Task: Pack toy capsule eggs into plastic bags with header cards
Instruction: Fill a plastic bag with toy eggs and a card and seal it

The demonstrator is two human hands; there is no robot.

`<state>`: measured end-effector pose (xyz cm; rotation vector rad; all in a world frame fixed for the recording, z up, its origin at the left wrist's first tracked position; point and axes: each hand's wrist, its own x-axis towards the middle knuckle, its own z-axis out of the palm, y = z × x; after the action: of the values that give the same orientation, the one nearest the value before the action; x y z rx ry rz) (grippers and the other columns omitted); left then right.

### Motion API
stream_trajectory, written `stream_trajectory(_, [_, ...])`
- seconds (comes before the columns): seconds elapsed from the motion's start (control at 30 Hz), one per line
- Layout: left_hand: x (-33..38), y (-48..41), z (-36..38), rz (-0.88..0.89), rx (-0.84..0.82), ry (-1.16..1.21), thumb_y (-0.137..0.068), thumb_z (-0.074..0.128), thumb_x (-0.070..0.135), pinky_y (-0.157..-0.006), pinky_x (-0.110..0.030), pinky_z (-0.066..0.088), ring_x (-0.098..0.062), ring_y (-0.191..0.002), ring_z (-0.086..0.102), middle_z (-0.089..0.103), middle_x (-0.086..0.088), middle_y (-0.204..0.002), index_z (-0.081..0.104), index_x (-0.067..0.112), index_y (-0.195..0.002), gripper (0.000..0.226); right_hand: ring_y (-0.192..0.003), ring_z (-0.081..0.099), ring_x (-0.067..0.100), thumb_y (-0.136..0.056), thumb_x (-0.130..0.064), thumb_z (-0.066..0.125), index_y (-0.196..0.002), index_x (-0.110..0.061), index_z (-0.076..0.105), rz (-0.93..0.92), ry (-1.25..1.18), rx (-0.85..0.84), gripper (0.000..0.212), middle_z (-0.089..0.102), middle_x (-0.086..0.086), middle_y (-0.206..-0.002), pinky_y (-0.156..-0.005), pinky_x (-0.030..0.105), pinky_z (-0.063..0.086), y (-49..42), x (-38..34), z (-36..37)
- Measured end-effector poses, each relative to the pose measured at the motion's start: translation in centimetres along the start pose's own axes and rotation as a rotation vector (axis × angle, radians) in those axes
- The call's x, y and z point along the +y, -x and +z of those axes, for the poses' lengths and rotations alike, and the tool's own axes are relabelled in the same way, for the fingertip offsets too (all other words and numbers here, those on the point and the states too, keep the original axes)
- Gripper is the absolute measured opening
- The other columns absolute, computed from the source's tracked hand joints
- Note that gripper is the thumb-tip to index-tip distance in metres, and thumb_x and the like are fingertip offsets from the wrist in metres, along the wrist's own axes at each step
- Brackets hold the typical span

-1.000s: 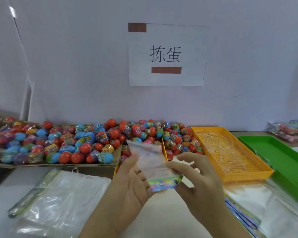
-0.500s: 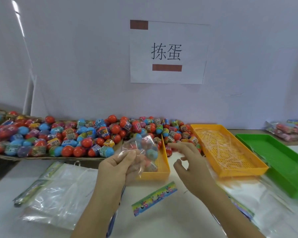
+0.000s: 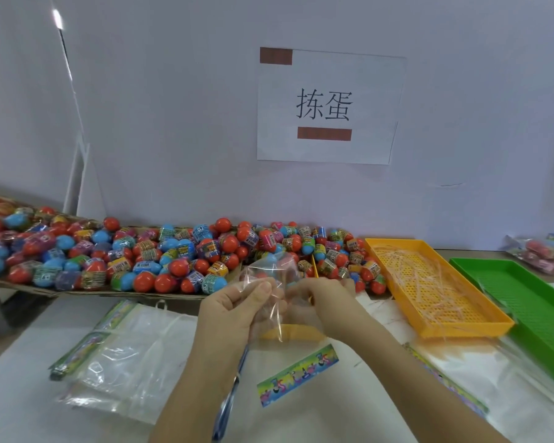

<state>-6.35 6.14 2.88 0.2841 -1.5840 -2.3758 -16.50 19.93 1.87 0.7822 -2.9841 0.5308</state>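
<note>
Left hand (image 3: 237, 310) and right hand (image 3: 328, 306) both pinch the clear bag (image 3: 271, 270) — bunched between them.

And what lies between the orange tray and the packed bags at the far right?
The green tray: its far end sits between the orange tray and the packed bags, as the head view shows.

clear bag (image 3: 271, 284) held, header card (image 3: 298, 375) flat

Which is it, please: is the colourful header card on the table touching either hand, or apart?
Apart. The head view shows white table between the header card and the left hand and right hand.
</note>
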Motion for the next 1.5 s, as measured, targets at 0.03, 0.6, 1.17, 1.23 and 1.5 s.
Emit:
stream_trajectory(0.03, [0.1,0.1,0.1,0.001,-0.004,-0.015,-0.065,0.069,0.022,-0.057,-0.026,0.06,-0.026,-0.078,0.075,0.076,-0.015,-0.085,0.077,0.012,-0.083,0.022,-0.098,0.057,0.016,-0.093,-0.024,0.059,-0.12,-0.033,0.061,0.032,-0.212,0.087,0.029,0.066,-0.007,-0.106,-0.099,0.036,0.036,0.4,0.3,-0.1])
stream_trajectory(0.6, [-0.8,1.0,1.2,0.094,-0.213,-0.395,-0.083,0.072,0.013,-0.068,-0.023,0.059,-0.013,-0.075,0.074,0.077,0.004,-0.081,0.075,0.03,-0.087,0.017,-0.068,0.064,0.001,-0.082,-0.026,0.064,-0.096,-0.024,0.066,-0.271,-1.207,0.417,0.015,0.07,-0.01,-0.074,-0.061,0.01,0.047,5.4,0.6,-4.0])
stream_trajectory(1.17, [-1.2,1.2,1.9,0.107,-0.24,-0.37,-0.076,0.07,0.027,-0.066,-0.024,0.059,-0.013,-0.081,0.074,0.077,0.008,-0.089,0.073,0.033,-0.093,0.019,-0.055,0.067,0.031,-0.089,-0.03,0.061,-0.1,-0.015,0.051,-0.229,-1.116,0.232,0.021,0.065,0.011,-0.08,-0.056,0.033,0.054,5.7,0.1,-3.8])
stream_trajectory(1.23, [-1.2,1.2,1.9,0.109,-0.262,-0.352,-0.072,0.068,0.033,-0.067,-0.023,0.059,-0.011,-0.085,0.073,0.077,0.01,-0.091,0.072,0.035,-0.094,0.022,-0.064,0.067,0.035,-0.086,-0.022,0.058,-0.099,-0.013,0.051,-0.249,-1.115,0.212,0.018,0.066,0.009,-0.078,-0.062,0.046,0.057,5.7,0.1,-3.7])
stream_trajectory(1.5, [-1.3,1.3,1.9,0.116,-0.295,-0.342,-0.086,0.063,0.013,-0.074,-0.021,0.058,-0.007,-0.091,0.072,0.077,0.01,-0.095,0.068,0.029,-0.111,0.03,-0.064,0.07,0.022,-0.093,-0.004,0.058,-0.11,-0.022,0.053,-0.203,-1.123,0.237,0.025,0.069,0.0,-0.083,-0.057,0.03,0.057,5.7,0.1,-3.7])
